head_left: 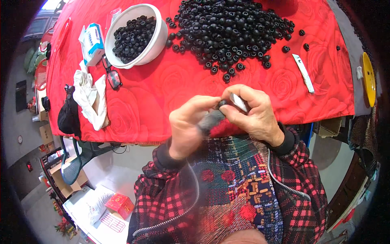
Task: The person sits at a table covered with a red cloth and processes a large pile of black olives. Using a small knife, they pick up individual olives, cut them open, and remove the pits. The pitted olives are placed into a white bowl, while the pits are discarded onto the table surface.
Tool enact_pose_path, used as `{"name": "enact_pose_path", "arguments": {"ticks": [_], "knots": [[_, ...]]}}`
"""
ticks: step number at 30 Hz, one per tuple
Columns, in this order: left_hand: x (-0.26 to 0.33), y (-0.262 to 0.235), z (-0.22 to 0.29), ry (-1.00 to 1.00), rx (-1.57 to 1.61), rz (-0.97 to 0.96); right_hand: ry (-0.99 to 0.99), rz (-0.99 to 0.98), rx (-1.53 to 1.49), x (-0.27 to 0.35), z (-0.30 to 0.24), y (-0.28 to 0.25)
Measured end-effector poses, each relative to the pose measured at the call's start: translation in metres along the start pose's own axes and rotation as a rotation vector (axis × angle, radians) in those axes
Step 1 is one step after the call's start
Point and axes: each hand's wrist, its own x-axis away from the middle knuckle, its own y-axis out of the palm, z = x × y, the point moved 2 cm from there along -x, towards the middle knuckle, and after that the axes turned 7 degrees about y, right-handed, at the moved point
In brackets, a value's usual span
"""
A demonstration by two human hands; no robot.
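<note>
Head view: right hand (pixel 256 116), centre of the frame, thumb and forefinger closed on a small silvery-faced tool (pixel 238 101) with a dark edge, exact type unclear. Left hand (pixel 186 126), just left of it, blurred, fingers bent and partly closed, tips brought up to one small black cap (pixel 222 103) at the frame's centre, which lies between them and the right thumb; how firmly this hand grips cannot be told. Beneath the left fingertips, one dark grey patch (pixel 211 121), too blurred to identify. Upper centre: large heap of matching black caps (pixel 227 34), rounded and hollow, with strays at its fringes. Upper left: round white plastic bowl (pixel 161 38), partly filled with like caps (pixel 134 38); beside it, blue-and-white tissue box (pixel 94 44), and black-framed eyeglasses (pixel 114 79) just below. Left: crumpled white cloth item (pixel 90 97); black fabric item (pixel 68 114) next to it, at the table's edge. Upper right: narrow white strip (pixel 304 74), set aslant. Far right: yellow disc-shaped object (pixel 369 79). Underlying most of these: red rose-patterned tablecloth (pixel 134 112). Lower centre: red-and-black checked jacket (pixel 162 199), zip open over a multicoloured patterned garment (pixel 252 187). Lower left: red box (pixel 120 205).
</note>
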Motion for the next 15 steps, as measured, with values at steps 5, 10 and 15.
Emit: {"name": "enact_pose_path", "arguments": {"ticks": [5, 10, 15], "knots": [[0.004, -0.002, -0.001, -0.524, 0.522, -0.029, -0.389, -0.104, 0.132, 0.000, -0.003, -0.001], [0.006, -0.004, -0.001, -0.746, 0.508, -0.259, -0.501, -0.236, 0.238, 0.001, -0.006, -0.007], [0.003, 0.005, 0.002, -0.663, 0.565, -0.165, -0.653, -0.075, 0.379, 0.009, -0.006, -0.008]]}}
